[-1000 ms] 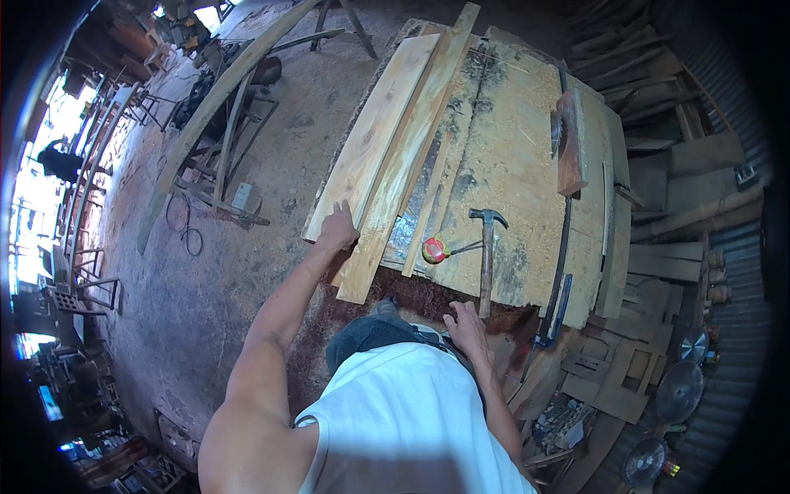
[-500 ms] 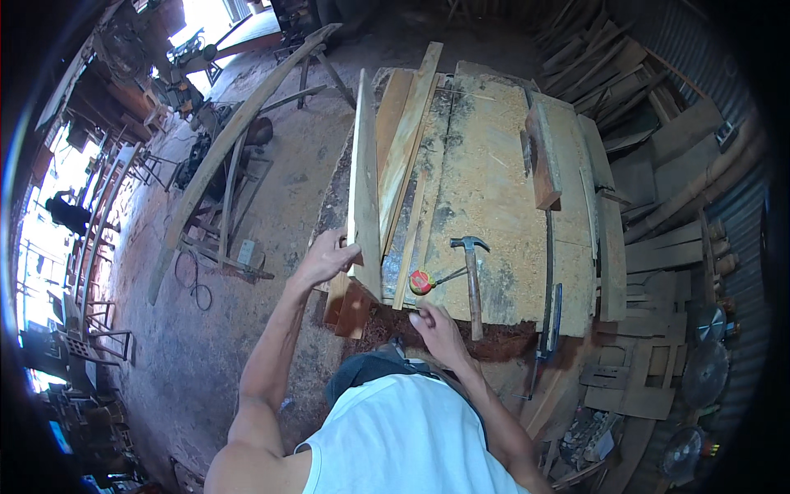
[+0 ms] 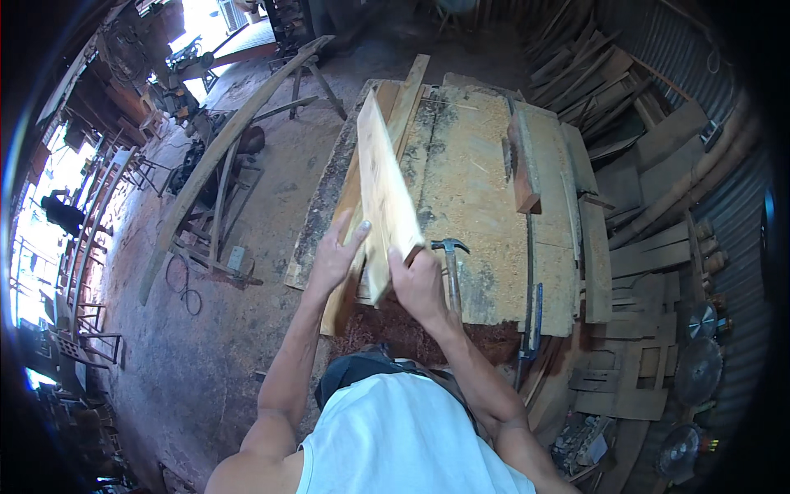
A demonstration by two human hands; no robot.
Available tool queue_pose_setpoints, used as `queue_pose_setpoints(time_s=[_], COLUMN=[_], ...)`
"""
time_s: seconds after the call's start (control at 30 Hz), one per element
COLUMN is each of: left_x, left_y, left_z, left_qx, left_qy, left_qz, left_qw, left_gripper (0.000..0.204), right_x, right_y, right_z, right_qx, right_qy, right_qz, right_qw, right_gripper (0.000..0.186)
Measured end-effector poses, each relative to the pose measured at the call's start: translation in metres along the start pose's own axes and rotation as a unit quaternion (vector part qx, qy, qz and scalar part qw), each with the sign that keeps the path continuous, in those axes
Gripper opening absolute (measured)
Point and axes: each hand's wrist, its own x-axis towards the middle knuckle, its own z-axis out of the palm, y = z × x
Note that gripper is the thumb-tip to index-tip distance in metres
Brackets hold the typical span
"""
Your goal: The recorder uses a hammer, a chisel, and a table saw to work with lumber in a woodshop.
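Note:
A pale wooden plank (image 3: 383, 173) is tilted above the workbench (image 3: 477, 189), its near end close to me. My right hand (image 3: 420, 284) grips the near right corner, thumb over the face. Beside the plank's left edge is my left hand (image 3: 333, 259), thumb and fingers apart; whether it touches the edge I cannot tell. Under the plank, longer boards (image 3: 407, 103) lie along the bench's left side. Just right of my right hand a claw hammer (image 3: 452, 272) rests on the bench, its handle partly behind my wrist.
A thick wooden block (image 3: 523, 165) stands on the bench's right part, with a handsaw (image 3: 536, 317) at the near right edge. Left of the bench a long curved beam (image 3: 214, 156) leans on trestles. Planks (image 3: 588, 82) are piled at the right wall, where circular saw blades (image 3: 698, 370) hang.
The plank has turned from standing on edge to showing its broad face. My right hand has come up from beside the tape measure onto the plank; my left has loosened. The tape measure is hidden.

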Motion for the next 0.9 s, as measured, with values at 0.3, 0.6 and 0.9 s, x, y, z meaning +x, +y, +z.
queue_pose_setpoints(time_s=[0.3, 0.6, 0.9], left_x=[0.021, 0.062, 0.074], left_y=[0.037, 0.041, 0.065], left_z=[0.033, -0.001, 0.024], left_qx=[-0.559, -0.599, -0.489], left_qy=[-0.131, -0.176, -0.035], left_qz=[-0.160, -0.168, -0.103], left_qw=[0.803, 0.763, 0.865], left_gripper=[0.045, 0.044, 0.063], right_x=[0.045, 0.063, 0.060], right_y=[-0.050, -0.048, -0.010], right_z=[-0.032, -0.045, -0.066], right_qx=[0.249, 0.406, 0.496], right_qy=[0.010, -0.024, -0.012], right_qz=[0.081, 0.099, 0.216], right_qw=[0.965, 0.908, 0.841], right_gripper=[0.040, 0.049, 0.047])
